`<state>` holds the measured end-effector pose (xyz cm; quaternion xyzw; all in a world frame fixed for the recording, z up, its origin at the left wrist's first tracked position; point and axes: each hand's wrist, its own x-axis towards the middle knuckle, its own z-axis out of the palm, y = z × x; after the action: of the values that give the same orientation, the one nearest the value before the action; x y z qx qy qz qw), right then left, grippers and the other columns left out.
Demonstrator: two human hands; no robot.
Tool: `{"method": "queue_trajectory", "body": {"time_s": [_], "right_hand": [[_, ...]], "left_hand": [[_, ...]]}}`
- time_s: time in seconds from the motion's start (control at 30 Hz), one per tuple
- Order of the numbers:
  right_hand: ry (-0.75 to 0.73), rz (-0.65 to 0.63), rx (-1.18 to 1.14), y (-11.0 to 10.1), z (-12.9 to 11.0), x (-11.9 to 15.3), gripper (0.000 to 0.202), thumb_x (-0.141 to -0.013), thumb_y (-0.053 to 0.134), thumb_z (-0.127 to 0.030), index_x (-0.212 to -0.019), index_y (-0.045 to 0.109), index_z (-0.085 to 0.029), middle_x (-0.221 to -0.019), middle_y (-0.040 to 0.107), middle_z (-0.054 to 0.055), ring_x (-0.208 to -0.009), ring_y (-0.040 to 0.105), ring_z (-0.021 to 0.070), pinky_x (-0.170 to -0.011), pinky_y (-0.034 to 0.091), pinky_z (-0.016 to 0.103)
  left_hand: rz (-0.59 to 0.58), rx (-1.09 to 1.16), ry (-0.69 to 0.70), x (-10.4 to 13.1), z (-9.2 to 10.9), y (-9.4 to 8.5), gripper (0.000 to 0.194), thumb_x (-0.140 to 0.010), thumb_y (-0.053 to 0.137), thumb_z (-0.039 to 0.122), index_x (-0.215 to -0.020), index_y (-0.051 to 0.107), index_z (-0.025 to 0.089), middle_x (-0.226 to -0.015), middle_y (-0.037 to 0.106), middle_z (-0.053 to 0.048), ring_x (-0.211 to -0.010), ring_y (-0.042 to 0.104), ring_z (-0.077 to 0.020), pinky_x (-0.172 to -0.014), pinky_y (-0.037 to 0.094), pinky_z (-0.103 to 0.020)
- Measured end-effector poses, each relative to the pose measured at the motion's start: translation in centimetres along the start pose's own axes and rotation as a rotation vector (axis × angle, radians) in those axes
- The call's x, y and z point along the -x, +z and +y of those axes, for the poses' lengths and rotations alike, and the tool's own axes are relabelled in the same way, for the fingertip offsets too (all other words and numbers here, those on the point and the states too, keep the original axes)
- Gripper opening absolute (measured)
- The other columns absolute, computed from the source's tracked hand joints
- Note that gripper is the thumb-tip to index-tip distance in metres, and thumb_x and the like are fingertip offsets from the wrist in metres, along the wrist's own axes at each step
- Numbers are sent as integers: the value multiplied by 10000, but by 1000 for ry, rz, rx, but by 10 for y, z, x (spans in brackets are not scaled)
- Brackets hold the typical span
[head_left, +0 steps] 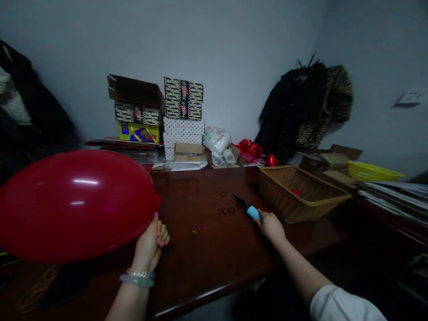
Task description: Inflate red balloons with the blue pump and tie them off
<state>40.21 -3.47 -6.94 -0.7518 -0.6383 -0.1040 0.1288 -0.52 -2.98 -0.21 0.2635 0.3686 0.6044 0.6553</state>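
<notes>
A large inflated red balloon fills the left side of the view. My left hand is closed at its right end, pinching the balloon near its neck; part of the neck shows above my fingers. Over the table's right half, my right hand grips a hand balloon pump with a light-blue body and a black tapered nozzle. The nozzle points away and to the left. Several dark rubber bands lie just left of the pump. Small purple, red and yellow bits sit on the table between my hands.
A wicker basket with something red inside stands beyond my right hand on the brown table. Stacked boxes, a plastic bag and red material line the back. A yellow basket and papers are at the right.
</notes>
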Motion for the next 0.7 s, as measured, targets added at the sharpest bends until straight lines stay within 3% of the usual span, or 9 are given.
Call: {"method": "queue_trajectory", "body": {"time_s": [0.23, 0.5, 0.6, 0.7], "right_hand": [[-18, 29, -7, 2, -1, 3, 418, -869, 540, -332, -1235, 563, -132, -1173, 643, 155, -1035, 599, 274, -919, 405, 355], [-37, 102, -130, -8, -7, 9, 513, -849, 572, -392, -1236, 547, -56, -1225, 591, 226, -1096, 554, 326, -952, 381, 450], [-95, 130, -238, -21, -22, 10, 482, -870, 539, -408, -1209, 574, -68, -1254, 571, 222, -1144, 517, 328, -991, 352, 481], [-202, 119, -378, -39, -58, 17, 422, -883, 530, -412, -1150, 628, -102, -1201, 615, 182, -1139, 521, 304, -1005, 356, 476]], "left_hand": [[-4, -4, 27, -1, 1, -2, 551, -846, 548, 442, -411, 327, 186, -318, 232, 57, -273, 210, -56, -344, 219, -212], [-13, -95, 24, 4, 5, -1, 568, -816, 568, 492, -403, 317, 194, -319, 233, 55, -273, 220, -63, -343, 222, -221], [-21, -178, 65, 7, 7, -1, 566, -777, 597, 534, -409, 330, 198, -335, 254, 56, -284, 234, -63, -350, 240, -225], [-68, -228, 110, 11, 5, 2, 572, -711, 632, 599, -424, 342, 198, -351, 261, 66, -293, 229, -56, -354, 237, -221]]}}
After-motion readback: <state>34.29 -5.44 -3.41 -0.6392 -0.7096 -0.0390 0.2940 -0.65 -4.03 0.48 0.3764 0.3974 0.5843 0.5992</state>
